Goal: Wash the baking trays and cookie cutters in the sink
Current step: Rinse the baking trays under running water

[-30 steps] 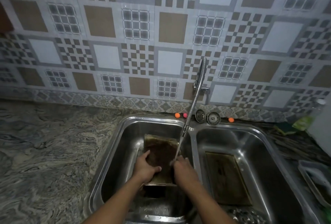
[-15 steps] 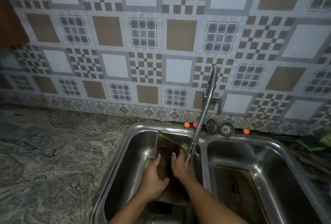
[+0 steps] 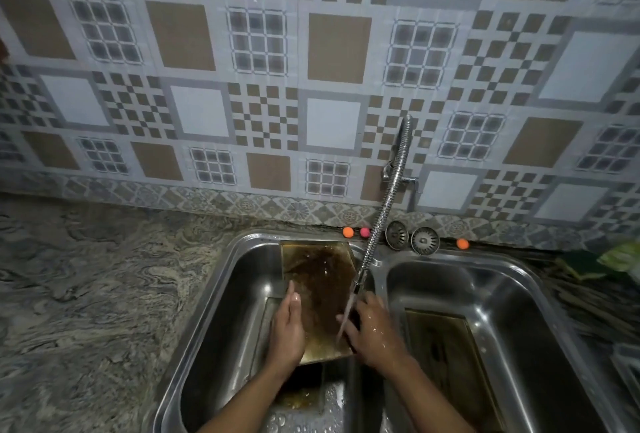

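A brown, stained baking tray (image 3: 320,280) leans tilted in the left basin of the steel double sink (image 3: 221,280), its far edge against the back wall. My left hand (image 3: 288,327) holds its left edge, fingers straight along the rim. My right hand (image 3: 372,328), wet, rests on the tray's right side with fingers bent under the running water. The flexible tap hose (image 3: 382,211) pours a stream onto that hand. A second dirty tray (image 3: 446,360) lies flat in the right basin. Another tray lies under the tilted one, mostly hidden.
Two sink strainers (image 3: 412,238) and small orange and pink balls (image 3: 348,232) sit on the sink's back ledge. Marbled stone counter (image 3: 86,294) spreads to the left. A green sponge and packet (image 3: 595,261) lie at the right. Patterned wall tiles rise behind.
The tray has been tipped up steeper against the back of the basin. My left hand slid to its left edge, and my right hand moved to its right side under the stream.
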Available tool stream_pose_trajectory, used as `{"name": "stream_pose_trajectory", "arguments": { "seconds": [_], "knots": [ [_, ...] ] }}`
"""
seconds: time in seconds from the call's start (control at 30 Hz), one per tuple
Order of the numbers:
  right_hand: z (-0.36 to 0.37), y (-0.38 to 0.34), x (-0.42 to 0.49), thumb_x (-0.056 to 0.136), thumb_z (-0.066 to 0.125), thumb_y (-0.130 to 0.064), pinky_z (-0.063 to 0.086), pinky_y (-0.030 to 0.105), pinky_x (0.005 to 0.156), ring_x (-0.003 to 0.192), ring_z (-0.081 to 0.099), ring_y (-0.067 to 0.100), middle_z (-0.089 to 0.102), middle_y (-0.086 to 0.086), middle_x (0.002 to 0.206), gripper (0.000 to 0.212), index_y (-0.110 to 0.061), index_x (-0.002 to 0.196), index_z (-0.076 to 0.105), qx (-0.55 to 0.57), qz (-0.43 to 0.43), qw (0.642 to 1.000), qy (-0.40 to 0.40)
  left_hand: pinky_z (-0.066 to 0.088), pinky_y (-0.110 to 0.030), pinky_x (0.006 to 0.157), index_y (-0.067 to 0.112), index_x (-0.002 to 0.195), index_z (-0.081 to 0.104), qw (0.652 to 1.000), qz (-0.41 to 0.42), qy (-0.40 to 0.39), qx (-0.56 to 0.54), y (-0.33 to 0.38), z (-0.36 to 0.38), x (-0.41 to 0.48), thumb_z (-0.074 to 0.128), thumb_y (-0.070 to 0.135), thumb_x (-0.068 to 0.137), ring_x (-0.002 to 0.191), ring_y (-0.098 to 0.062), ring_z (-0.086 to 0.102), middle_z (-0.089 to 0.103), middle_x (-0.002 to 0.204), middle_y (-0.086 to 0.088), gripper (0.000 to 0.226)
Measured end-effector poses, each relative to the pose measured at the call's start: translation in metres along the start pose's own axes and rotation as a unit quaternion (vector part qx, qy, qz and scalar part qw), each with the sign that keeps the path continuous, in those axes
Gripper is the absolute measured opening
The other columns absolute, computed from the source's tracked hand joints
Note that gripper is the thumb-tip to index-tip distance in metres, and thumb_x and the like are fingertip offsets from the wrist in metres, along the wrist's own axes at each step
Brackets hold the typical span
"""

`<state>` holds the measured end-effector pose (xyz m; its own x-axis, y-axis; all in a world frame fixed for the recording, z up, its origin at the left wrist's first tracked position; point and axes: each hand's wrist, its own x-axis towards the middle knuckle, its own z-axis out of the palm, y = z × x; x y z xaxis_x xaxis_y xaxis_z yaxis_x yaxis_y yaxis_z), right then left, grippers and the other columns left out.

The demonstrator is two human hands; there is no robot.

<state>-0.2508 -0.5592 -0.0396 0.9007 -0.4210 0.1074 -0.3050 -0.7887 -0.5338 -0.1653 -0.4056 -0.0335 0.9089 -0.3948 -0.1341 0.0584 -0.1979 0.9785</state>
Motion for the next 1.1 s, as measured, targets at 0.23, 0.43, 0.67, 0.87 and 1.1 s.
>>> {"name": "stream_pose_trajectory", "arguments": {
  "seconds": [0.23,0.43,0.67,0.87,1.1],
  "knots": [
    [-0.002,-0.040,-0.037,0.095,0.040,-0.032,0.038,0.036,0.094,0.108,0.044,0.013,0.051,-0.007,0.116,0.028,-0.033,0.119,0.053,0.012,-0.062,0.993,-0.103,0.023,-0.019,0.109,0.017,0.151,0.033,0.996,-0.001,0.010,-0.083,0.014,0.043,-0.005,0.025,0.037,0.105,0.135,-0.002,0.030,0.033,0.156,0.001,0.050],
    [-0.027,-0.003,-0.044,0.097,0.031,-0.041,0.038,0.034,0.093,0.106,0.042,0.013,0.049,-0.005,0.109,0.033,-0.025,0.102,0.059,-0.109,-0.002,0.991,-0.074,0.039,-0.031,0.109,0.024,0.155,0.024,0.999,-0.026,0.021,0.018,0.005,0.049,-0.005,0.054,0.009,0.097,0.133,-0.021,0.047,0.047,0.148,-0.007,0.067],
    [-0.010,0.003,-0.033,0.095,0.050,-0.033,0.042,0.035,0.103,0.124,0.039,0.016,0.040,-0.003,0.135,0.042,-0.026,0.135,0.042,-0.065,0.128,0.989,0.027,0.044,-0.014,0.081,0.029,0.155,0.019,0.997,-0.038,0.015,0.058,0.001,0.033,-0.006,0.056,0.004,0.095,0.116,-0.015,0.059,0.050,0.146,-0.003,0.075],
    [-0.021,-0.003,-0.016,0.092,0.064,-0.017,0.047,0.039,0.102,0.121,0.057,0.030,0.059,0.016,0.131,0.052,-0.006,0.139,0.045,0.425,0.344,0.837,-0.029,0.043,-0.033,0.103,0.025,0.152,0.032,0.995,-0.092,0.022,0.029,-0.013,-0.010,0.009,0.076,0.011,0.083,0.126,-0.023,0.053,0.051,0.144,-0.006,0.083],
    [-0.007,-0.039,-0.025,0.099,0.043,-0.001,0.059,0.039,0.064,0.081,0.072,0.030,0.073,0.020,0.098,0.025,-0.010,0.108,0.065,0.568,0.297,0.767,-0.041,0.044,-0.036,0.107,0.037,0.148,0.035,0.979,-0.103,-0.028,0.174,-0.027,-0.014,0.018,0.081,0.035,0.075,0.125,-0.025,0.053,0.047,0.143,-0.005,0.086]
  ]
}}
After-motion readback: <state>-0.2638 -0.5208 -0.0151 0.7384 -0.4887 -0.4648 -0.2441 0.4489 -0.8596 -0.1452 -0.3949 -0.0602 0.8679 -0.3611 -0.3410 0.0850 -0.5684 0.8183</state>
